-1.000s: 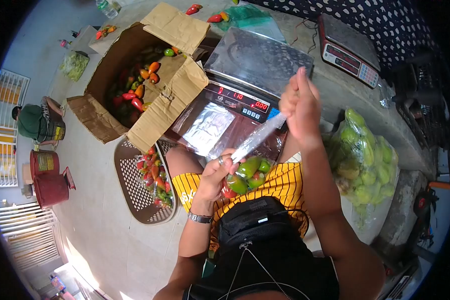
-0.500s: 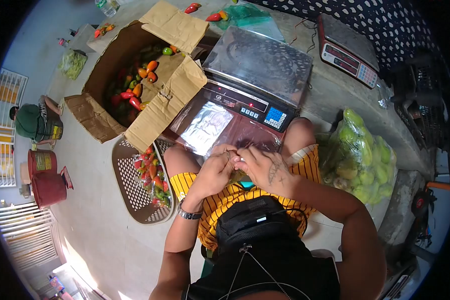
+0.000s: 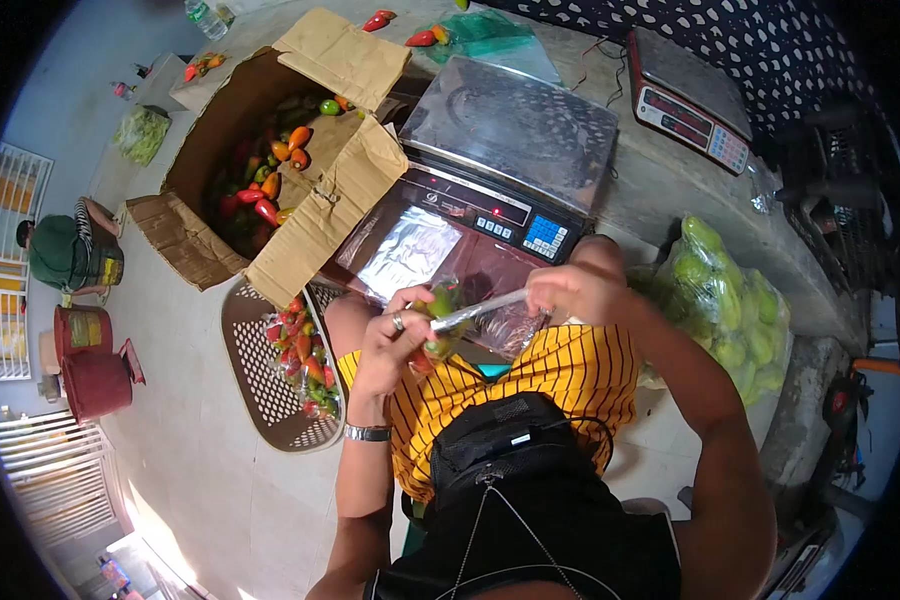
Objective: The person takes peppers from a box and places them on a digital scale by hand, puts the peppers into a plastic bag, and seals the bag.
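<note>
Two bare hands hold one clear plastic bag of peppers (image 3: 442, 318) above the black-striped yellow shorts (image 3: 515, 375). The left hand (image 3: 392, 345) is closed around the bag where its neck begins, beside the rounded green and red peppers inside; the right hand (image 3: 568, 292) grips the far end of the neck, which is drawn into a thin, twisted, glossy strand.

Two digital scales show. The nearer scale with a scuffed, flat steel plate (image 3: 515, 125) stands just beyond the hands, with one shiny, wrinkled, silvery sheet (image 3: 410, 250) in front of its keypad side; the smaller white-and-red scale (image 3: 692, 125) sits on the rough grey concrete ledge (image 3: 610, 150).

One open brown cardboard box (image 3: 320, 210), its flaps creased and bent, holds loose smooth, tapered peppers in red, orange and green, too many overlapping to count. Below it, one rounded taupe plastic basket (image 3: 255, 385) with perforated walls contains bagged red and green peppers (image 3: 308, 365); the number of bags is unclear. At the right lie large, lumpy green vegetables in clear plastic (image 3: 730, 305). One person in green (image 3: 58, 250) bends near two red plastic containers (image 3: 98, 385).
</note>
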Demonstrator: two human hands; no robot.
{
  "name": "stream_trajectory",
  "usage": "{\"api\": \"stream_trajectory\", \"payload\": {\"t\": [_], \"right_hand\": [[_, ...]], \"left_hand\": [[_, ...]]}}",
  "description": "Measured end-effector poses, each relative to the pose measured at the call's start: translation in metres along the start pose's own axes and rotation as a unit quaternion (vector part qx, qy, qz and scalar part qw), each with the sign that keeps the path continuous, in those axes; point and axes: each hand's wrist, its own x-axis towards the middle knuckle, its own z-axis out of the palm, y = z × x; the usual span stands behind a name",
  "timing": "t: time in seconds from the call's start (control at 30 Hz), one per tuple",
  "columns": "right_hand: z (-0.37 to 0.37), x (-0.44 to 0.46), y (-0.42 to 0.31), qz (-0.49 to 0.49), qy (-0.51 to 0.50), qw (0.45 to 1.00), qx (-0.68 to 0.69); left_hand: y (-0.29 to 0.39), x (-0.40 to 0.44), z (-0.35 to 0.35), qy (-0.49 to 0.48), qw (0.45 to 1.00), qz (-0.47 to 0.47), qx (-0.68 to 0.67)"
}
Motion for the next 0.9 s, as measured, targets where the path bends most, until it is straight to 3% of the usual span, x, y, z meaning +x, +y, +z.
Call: {"api": "stream_trajectory", "payload": {"t": [0.07, 0.13, 0.2, 0.23, 0.33, 0.47, 0.5, 0.63, 0.73, 0.77, 0.87, 0.9], "right_hand": [[-0.002, 0.003, -0.003, 0.030, 0.048, 0.983, 0.172], [-0.002, 0.008, -0.019, 0.089, 0.112, 0.941, 0.308], [0.001, 0.017, -0.028, 0.066, 0.105, 0.934, 0.334], [0.006, 0.022, -0.038, 0.063, 0.107, 0.936, 0.330], [0.015, 0.028, -0.055, 0.035, 0.109, 0.937, 0.331], [0.034, 0.034, -0.073, -0.015, 0.104, 0.944, 0.312], [0.040, 0.035, -0.077, -0.029, 0.087, 0.946, 0.312], [0.053, 0.034, -0.113, -0.059, 0.021, 0.965, 0.254], [0.060, 0.033, -0.132, -0.074, 0.026, 0.981, 0.177], [0.061, 0.032, -0.136, -0.081, 0.032, 0.985, 0.151], [0.058, 0.031, -0.144, -0.056, 0.037, 0.982, 0.175], [0.058, 0.032, -0.138, -0.056, 0.042, 0.984, 0.164]], "left_hand": [[0.011, 0.001, 0.009, -0.097, 0.990, 0.060, 0.083], [0.022, -0.002, 0.031, -0.159, 0.978, -0.037, 0.128], [0.015, 0.003, 0.051, -0.185, 0.964, -0.072, 0.179], [-0.001, 0.007, 0.055, -0.165, 0.965, -0.001, 0.203], [-0.012, 0.009, 0.058, -0.023, 0.961, 0.013, 0.275], [-0.008, 0.008, 0.067, 0.283, 0.879, 0.080, 0.374], [0.002, 0.007, 0.075, 0.330, 0.881, 0.073, 0.330], [0.007, 0.003, 0.077, 0.367, 0.826, 0.192, 0.382], [0.037, -0.001, 0.078, 0.273, 0.721, 0.253, 0.585], [0.041, 0.000, 0.078, 0.267, 0.703, 0.281, 0.596], [0.018, 0.009, 0.069, 0.208, 0.860, 0.221, 0.409], [0.021, 0.010, 0.070, 0.164, 0.871, 0.211, 0.412]]}}
